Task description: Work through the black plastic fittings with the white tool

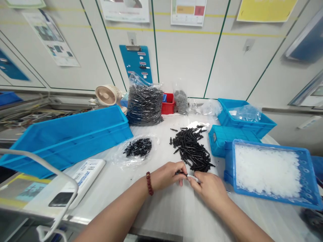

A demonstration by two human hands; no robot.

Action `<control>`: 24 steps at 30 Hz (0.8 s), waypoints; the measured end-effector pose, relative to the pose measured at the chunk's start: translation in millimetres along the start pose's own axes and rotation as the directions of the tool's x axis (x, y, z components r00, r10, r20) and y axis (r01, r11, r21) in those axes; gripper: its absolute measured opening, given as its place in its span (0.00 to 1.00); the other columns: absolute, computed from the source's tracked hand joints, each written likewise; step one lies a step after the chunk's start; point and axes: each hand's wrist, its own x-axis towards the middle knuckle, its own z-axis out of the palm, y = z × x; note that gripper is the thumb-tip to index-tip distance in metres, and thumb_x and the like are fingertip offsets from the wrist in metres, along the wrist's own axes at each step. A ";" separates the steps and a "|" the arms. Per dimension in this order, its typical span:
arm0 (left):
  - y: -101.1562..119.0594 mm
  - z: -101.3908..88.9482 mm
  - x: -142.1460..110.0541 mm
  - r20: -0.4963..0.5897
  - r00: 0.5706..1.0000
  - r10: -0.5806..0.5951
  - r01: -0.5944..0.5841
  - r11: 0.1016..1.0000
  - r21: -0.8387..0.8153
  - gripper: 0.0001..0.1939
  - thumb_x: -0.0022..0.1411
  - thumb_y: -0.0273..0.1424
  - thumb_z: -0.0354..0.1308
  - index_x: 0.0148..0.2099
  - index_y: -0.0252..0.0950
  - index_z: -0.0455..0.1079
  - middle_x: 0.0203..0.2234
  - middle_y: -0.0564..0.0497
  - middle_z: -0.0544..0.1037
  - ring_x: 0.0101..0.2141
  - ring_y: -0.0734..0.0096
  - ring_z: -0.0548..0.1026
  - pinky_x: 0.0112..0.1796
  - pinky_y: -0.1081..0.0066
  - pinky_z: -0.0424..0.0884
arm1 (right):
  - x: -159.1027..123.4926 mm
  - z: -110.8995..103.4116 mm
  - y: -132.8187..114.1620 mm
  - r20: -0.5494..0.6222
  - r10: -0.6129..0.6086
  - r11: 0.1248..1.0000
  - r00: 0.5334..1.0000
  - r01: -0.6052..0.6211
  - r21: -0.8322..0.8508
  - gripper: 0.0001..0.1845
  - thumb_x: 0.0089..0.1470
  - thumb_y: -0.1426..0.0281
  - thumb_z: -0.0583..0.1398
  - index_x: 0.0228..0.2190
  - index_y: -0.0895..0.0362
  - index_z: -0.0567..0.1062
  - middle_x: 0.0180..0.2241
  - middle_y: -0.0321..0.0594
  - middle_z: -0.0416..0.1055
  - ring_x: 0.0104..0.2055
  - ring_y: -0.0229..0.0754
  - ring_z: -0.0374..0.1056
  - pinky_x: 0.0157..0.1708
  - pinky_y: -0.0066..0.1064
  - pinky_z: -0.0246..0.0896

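Observation:
At the front middle of the white worktable (161,218), my left hand (170,174) pinches a small black rod-like part (179,172). A beaded bracelet (149,184) circles that wrist. My right hand (210,188) is closed around a whitish tube-like piece (194,178), whose end meets the black part between my fingertips. How far the two fit together is hidden. Just beyond my hands lies a loose pile of slim black parts (191,148). Left of the pile, small black parts with pale rings (138,148) rest on an opened clear bag (121,159).
On the right stands a blue bin (229,168) of white translucent pieces (267,169), with blue boxes (234,134) behind it. A long blue bin (68,134) and a white device (87,178) occupy the left. A bulging bag of black parts (143,104) and a fan (107,95) are at the back.

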 end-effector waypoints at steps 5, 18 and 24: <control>-1.8 -3.0 1.4 0.002 1.000 -0.014 0.014 0.995 -0.099 0.06 0.62 0.30 0.51 0.41 0.34 0.65 0.22 0.54 0.75 0.23 0.78 0.70 0.26 0.79 0.63 | 0.2 -1.6 2.1 0.019 -0.062 0.993 0.998 0.059 0.105 0.10 0.57 0.69 0.52 0.27 0.55 0.71 0.25 0.35 0.69 0.28 0.38 0.63 0.24 0.28 0.41; -2.8 -6.4 2.7 -0.028 0.998 -0.064 0.057 0.972 -0.228 0.11 0.61 0.33 0.52 0.38 0.30 0.68 0.29 0.48 0.76 0.23 0.77 0.72 0.20 0.81 0.64 | 3.0 0.0 8.7 0.019 -0.231 0.907 0.973 0.208 0.366 0.14 0.55 0.75 0.48 0.37 0.57 0.71 0.34 0.40 0.70 0.35 0.41 0.64 0.33 0.28 0.51; -2.0 -7.3 1.3 -0.037 0.997 -0.068 0.058 0.975 -0.213 0.10 0.61 0.32 0.51 0.38 0.30 0.69 0.29 0.47 0.76 0.23 0.78 0.72 0.20 0.82 0.64 | 2.6 -2.3 7.5 0.025 -0.189 0.936 0.982 0.173 0.305 0.10 0.54 0.76 0.49 0.31 0.57 0.70 0.29 0.37 0.69 0.31 0.39 0.62 0.29 0.27 0.47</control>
